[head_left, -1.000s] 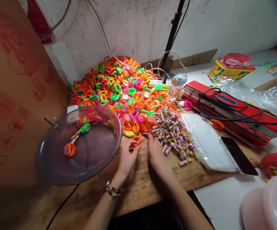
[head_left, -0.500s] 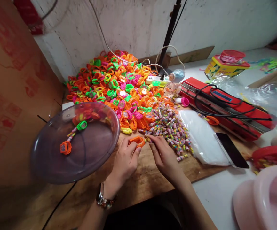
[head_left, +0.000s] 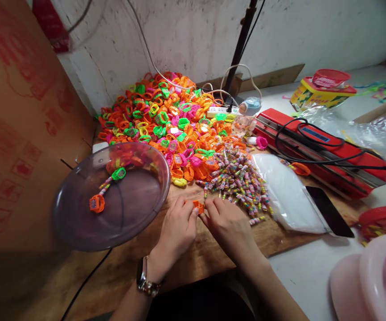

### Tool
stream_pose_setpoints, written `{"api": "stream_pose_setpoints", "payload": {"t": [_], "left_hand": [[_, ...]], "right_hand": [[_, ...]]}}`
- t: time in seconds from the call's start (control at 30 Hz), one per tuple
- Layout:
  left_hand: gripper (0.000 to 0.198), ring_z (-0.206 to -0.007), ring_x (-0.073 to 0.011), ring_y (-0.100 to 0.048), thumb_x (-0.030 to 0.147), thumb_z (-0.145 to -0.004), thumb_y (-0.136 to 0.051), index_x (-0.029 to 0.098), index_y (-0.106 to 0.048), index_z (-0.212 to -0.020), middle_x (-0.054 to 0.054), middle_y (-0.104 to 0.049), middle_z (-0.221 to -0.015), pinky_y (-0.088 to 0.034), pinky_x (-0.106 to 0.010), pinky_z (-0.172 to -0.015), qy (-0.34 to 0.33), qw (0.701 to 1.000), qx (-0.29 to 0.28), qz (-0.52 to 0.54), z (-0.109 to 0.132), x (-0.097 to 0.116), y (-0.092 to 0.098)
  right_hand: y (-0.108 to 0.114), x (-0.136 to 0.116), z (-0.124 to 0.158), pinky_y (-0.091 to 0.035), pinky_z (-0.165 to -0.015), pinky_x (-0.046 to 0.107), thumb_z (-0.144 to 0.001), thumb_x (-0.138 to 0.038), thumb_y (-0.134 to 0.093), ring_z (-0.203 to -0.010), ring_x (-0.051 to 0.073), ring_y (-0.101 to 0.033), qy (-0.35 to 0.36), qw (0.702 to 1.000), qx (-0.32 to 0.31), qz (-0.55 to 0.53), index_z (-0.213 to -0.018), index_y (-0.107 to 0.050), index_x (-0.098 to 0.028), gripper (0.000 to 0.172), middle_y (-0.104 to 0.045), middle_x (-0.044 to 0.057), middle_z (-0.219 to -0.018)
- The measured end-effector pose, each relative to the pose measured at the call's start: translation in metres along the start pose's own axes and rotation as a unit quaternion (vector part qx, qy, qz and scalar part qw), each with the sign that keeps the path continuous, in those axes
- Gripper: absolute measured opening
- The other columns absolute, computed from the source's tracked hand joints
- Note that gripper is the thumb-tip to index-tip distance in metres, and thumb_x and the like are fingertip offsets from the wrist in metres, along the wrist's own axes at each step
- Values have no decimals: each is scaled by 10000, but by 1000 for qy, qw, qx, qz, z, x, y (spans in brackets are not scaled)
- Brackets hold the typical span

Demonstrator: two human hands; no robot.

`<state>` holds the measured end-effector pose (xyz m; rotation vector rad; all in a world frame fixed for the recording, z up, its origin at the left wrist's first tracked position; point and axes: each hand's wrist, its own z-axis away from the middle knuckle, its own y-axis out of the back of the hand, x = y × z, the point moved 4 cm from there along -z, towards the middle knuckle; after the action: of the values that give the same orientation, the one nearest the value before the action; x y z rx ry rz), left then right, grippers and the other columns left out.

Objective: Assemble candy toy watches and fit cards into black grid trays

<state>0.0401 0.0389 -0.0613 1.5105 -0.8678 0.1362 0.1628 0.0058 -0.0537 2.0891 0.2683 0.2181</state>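
My left hand [head_left: 177,229] and my right hand [head_left: 228,225] meet over the wooden board [head_left: 193,254], both pinched on one small orange toy watch [head_left: 198,206]. Just beyond them lies a heap of small wrapped candy rolls [head_left: 238,180], and behind that a large pile of orange, green, pink and yellow toy watches [head_left: 166,120]. To the left stands a tilted purple plastic bowl [head_left: 112,200] holding a green toy watch [head_left: 118,173] and an orange toy watch [head_left: 96,203], each joined to a candy roll.
A stack of clear plastic bags [head_left: 288,196] and a black phone [head_left: 328,216] lie right of the candy. A red heat sealer [head_left: 320,149] with a black cable sits behind them. A cardboard box [head_left: 22,125] stands at left, a pink basin [head_left: 373,281] at lower right.
Both hands have drawn back from the piles toward me. The left hand picked up the orange watch, and the right hand has now closed in on it too.
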Motion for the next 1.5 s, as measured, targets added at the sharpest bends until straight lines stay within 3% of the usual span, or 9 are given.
{"api": "stream_pose_setpoints", "payload": {"t": [0.3,0.4,0.5,0.6,0.7,0.83,1.1,1.23,1.5], "left_hand": [[234,-741,-220,-531,234,-930,-355,201,-495,-746,-58,-561,-768,-429,-351,-667,20,984,43,-170,20,8,31],[264,-778,-285,-532,347,-939,-365,171,-531,-834,-103,-571,-787,-436,-416,-681,128,922,172,-322,30,-7,80],[334,-1098,-425,-472,387,-926,-412,89,-533,-1016,-240,-557,-1108,-428,-548,-826,208,847,262,-413,30,-14,108],[225,-1197,-363,-445,294,-930,-433,107,-555,-960,-218,-529,-1217,-394,-507,-978,111,900,221,-359,9,-4,76],[188,-929,-229,-600,203,-941,-407,141,-585,-933,-114,-625,-931,-487,-335,-855,97,963,40,-247,-22,-5,7],[385,-955,-323,-616,246,-958,-369,-17,-506,-1203,-273,-607,-1040,-522,-401,-773,184,950,77,-241,-58,-29,-41],[445,-1041,-252,-614,86,-908,-389,115,-422,-1351,-181,-580,-1175,-512,-383,-885,114,978,125,-120,-71,-68,-55],[584,-1201,-248,-547,134,-878,-517,153,-309,-1423,-171,-533,-1304,-478,-393,-991,60,990,123,-41,-48,-66,-65],[141,-1068,-221,-626,208,-884,-552,173,-639,-990,-104,-651,-1114,-509,-421,-960,17,992,80,98,-16,-56,-53]], "right_hand": [[-7,-12,1,-337,-639,296,-929,-292,-522,-680,173,-508,63,988,10,-143,-786,-605,-181,199,-589,21,-695],[-36,2,-8,-393,-753,326,-896,-372,-571,-894,230,-550,-23,984,-109,-139,-1197,-569,-158,370,-637,99,-999],[-73,19,-12,-403,-746,323,-914,-247,-519,-876,230,-563,-134,964,-209,-91,-1148,-609,-155,267,-629,127,-997],[-96,21,-16,-410,-766,355,-923,-171,-452,-895,261,-564,-176,959,-206,-83,-956,-652,-117,210,-622,163,-974],[-106,18,-15,-421,-780,390,-908,-75,-369,-900,284,-567,-206,957,-182,-91,-989,-629,-63,273,-617,198,-964],[-106,23,-8,-458,-804,388,-903,-71,-361,-892,264,-591,-212,956,-144,-143,-1162,-570,-46,333,-628,180,-959],[-87,41,9,-518,-865,332,-863,-105,-337,-943,189,-637,-187,934,-59,-300,-1117,-593,-134,362,-654,119,-1007],[-78,48,11,-512,-910,366,-926,-254,-394,-1021,202,-638,-227,878,-18,-420,-1121,-600,-170,296,-678,113,-1096],[-71,38,8,-527,-868,368,-932,-272,-436,-973,212,-647,-187,863,-23,-468,-1066,-613,-182,240,-686,108,-1040]]}}
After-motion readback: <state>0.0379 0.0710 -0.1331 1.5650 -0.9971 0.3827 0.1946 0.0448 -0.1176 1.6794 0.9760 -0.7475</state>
